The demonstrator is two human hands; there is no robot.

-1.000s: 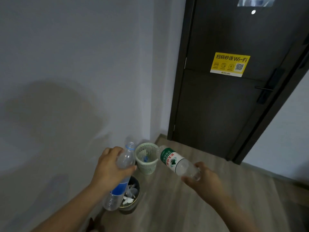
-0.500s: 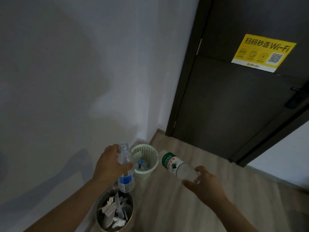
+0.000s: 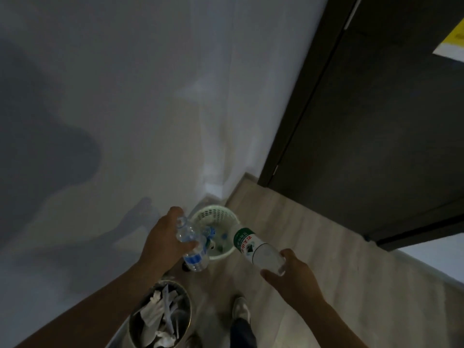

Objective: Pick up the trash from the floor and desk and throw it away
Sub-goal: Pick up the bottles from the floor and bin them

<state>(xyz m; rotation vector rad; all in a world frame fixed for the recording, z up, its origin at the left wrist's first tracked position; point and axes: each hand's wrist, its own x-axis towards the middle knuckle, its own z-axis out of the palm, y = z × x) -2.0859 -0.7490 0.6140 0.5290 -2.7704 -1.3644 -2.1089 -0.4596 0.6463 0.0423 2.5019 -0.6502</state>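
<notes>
The blue bottle [image 3: 192,249] is gripped by the left hand [image 3: 163,243] and the green bottle [image 3: 253,247] by the right hand [image 3: 291,277], near the basket's [image 3: 226,214] six-o'clock rim, which could be missed if both are dropped together.

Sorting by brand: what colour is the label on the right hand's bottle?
Green with red lettering; the label shows best in the head view.

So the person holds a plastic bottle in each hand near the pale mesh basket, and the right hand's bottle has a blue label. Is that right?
Not quite. In the head view the right hand holds the green-labelled bottle; the blue-labelled bottle is in the left hand. Both bottles are indeed held near the pale mesh basket, as you said.
</notes>
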